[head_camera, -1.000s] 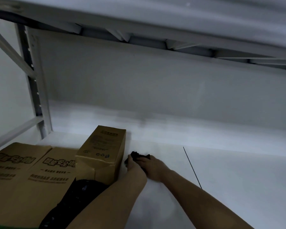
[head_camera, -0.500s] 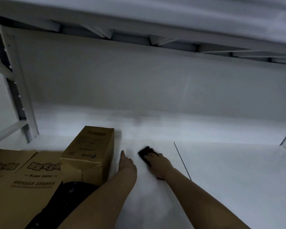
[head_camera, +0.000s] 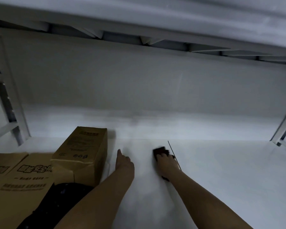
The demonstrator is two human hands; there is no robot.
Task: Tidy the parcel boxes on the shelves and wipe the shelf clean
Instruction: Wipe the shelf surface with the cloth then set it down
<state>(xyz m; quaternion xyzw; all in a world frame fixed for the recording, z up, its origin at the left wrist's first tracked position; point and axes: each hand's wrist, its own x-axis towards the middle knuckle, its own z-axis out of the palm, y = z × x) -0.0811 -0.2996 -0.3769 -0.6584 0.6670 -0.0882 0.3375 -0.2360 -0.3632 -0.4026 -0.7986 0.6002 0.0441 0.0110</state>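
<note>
On the white shelf (head_camera: 221, 171), my right hand (head_camera: 167, 162) presses a dark cloth (head_camera: 160, 150) flat against the surface near a thin seam line. My left hand (head_camera: 123, 162) rests open on the shelf just right of an upright brown parcel box (head_camera: 82, 151), fingers straight and not touching it. Two flat brown boxes with printed lettering (head_camera: 23, 177) lie side by side to the left of the upright box.
A dark bag or cloth (head_camera: 56, 205) lies in front of the boxes at lower left. The upper shelf's underside (head_camera: 155, 22) hangs low overhead. White metal posts stand at the left (head_camera: 12, 113) and right (head_camera: 284, 124) ends.
My right hand has slid the cloth rightward, away from the upright box toward the seam. My left hand let go of the cloth area and now lies flat beside the box.
</note>
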